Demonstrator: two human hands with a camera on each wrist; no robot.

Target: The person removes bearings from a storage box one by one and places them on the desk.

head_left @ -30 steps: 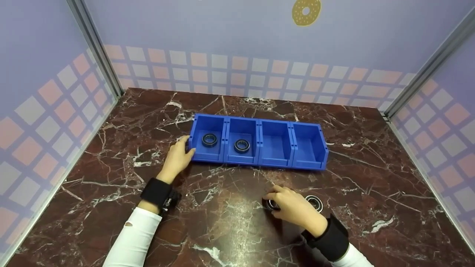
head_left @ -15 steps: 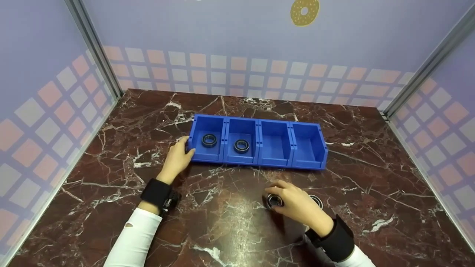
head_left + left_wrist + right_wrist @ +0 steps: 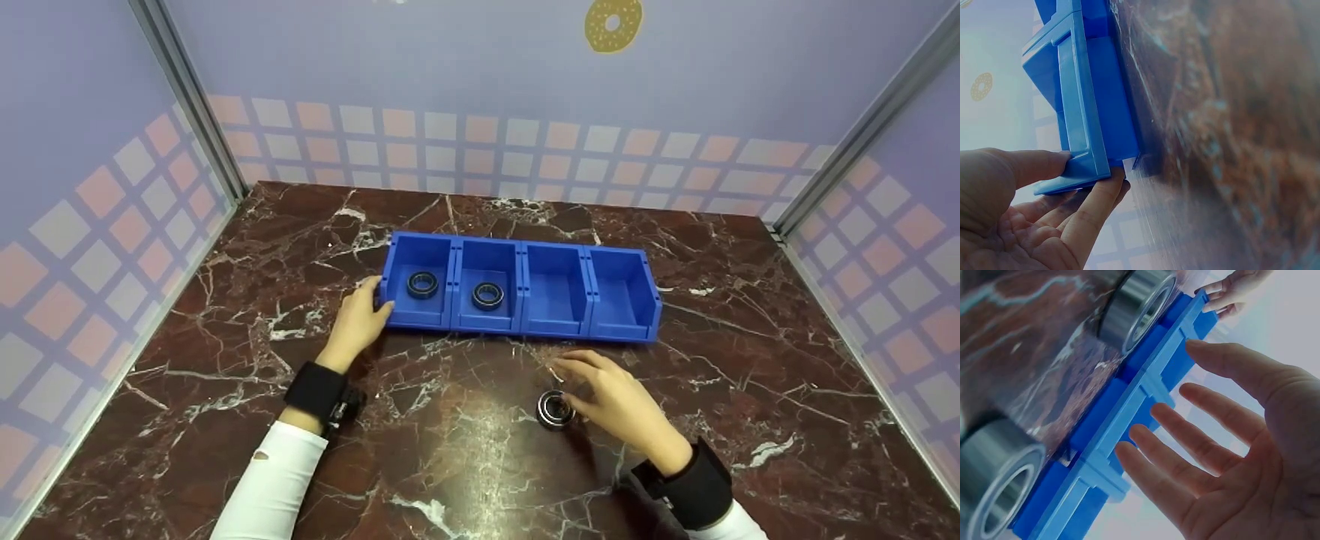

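My left hand (image 3: 358, 322) grips the left end wall of a row of blue storage bins (image 3: 523, 328). In the left wrist view the thumb presses the front lip of the end bin (image 3: 1075, 112), with fingers on the wall's far side. My right hand (image 3: 619, 405) hangs over the table, its fingers spread and apart from a steel ball bearing (image 3: 547, 421). The right wrist view has that bearing (image 3: 1123, 323) and a second bearing (image 3: 995, 467), which my right hand hides in the head view.
One black-rimmed bearing (image 3: 422, 286) lies in the leftmost bin and another bearing (image 3: 487, 295) in the bin beside it. The marbled table (image 3: 450, 450) is walled by tiled-pattern panels (image 3: 480, 75) at the back and both sides.
My right hand has let go of the bearing and moved up and to the right, its fingers spreading. It now covers the second bearing in the head view. My left hand keeps its place.
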